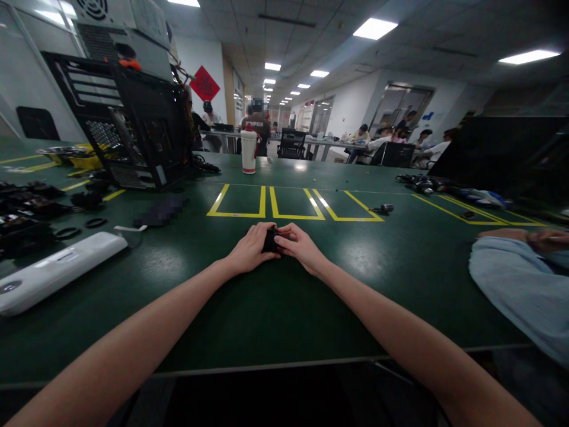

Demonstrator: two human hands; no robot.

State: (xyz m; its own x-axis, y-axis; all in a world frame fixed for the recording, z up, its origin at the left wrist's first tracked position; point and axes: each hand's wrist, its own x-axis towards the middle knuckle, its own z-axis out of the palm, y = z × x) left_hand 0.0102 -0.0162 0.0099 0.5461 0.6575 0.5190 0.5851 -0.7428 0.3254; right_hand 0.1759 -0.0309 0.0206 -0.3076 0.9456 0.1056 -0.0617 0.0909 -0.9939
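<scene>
A small black part [270, 239] sits between my hands, just above or on the green table [275, 320]; its kind is too dark to make out. My left hand [252, 248] is closed round its left side, with the thumb below and the fingers on top. From the right, my right hand [301, 246] pinches the same part with thumb and forefinger. Fingers cover most of it. Beyond my hands, yellow tape outlines [293, 217] mark the tabletop. To the right of them lies a small dark cylindrical piece [383, 209].
An open black computer case [146, 130] stands at the left, near dark cables and parts [40, 201] and a long white device [62, 267]. Farther back is a white cup [249, 153]. A co-worker's blue sleeve [511, 279] rests at the right, before a dark monitor [502, 154].
</scene>
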